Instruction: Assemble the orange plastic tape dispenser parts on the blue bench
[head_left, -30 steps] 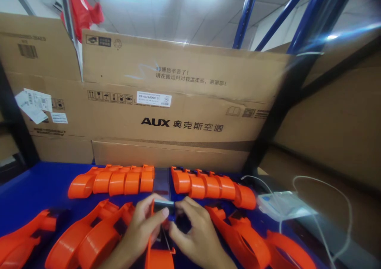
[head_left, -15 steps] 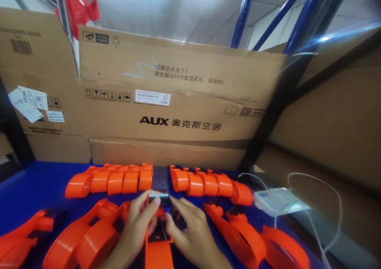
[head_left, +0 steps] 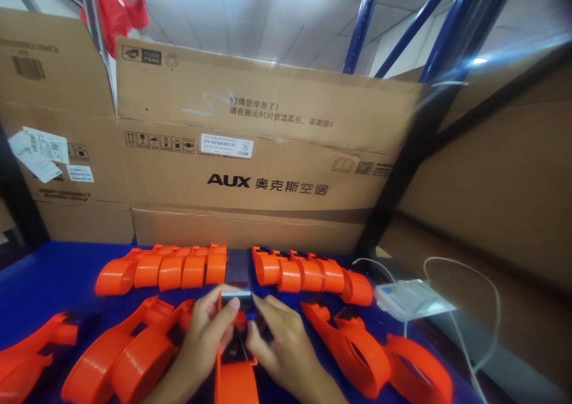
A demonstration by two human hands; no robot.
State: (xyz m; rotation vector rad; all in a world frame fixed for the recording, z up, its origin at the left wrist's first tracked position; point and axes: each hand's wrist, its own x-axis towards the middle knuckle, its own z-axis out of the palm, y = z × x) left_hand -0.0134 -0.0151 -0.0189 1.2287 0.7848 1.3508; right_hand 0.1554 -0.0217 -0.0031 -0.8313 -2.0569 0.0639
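Note:
An orange plastic piece, which looks like a tape dispenser frame, is held in front of me, a wide curved band at its near end. My left hand is closed round its left side, thumb pressed on a shiny dark strip across the far end. My right hand is closed at the far right corner, index finger and thumb by a small blue part. Its fingertips partly hide what they grip. Right behind the hands, a dark flat block lies between two rows of similar orange pieces.
Orange pieces stand in a left row and a right row on the blue surface. Larger-looking ones lie nearer, left and right. A cardboard panel closes the back. White cable and a clear case are at right.
The whole view has shifted slightly, so the scene sits a little further left. Both hands keep nearly the same hold on the orange piece.

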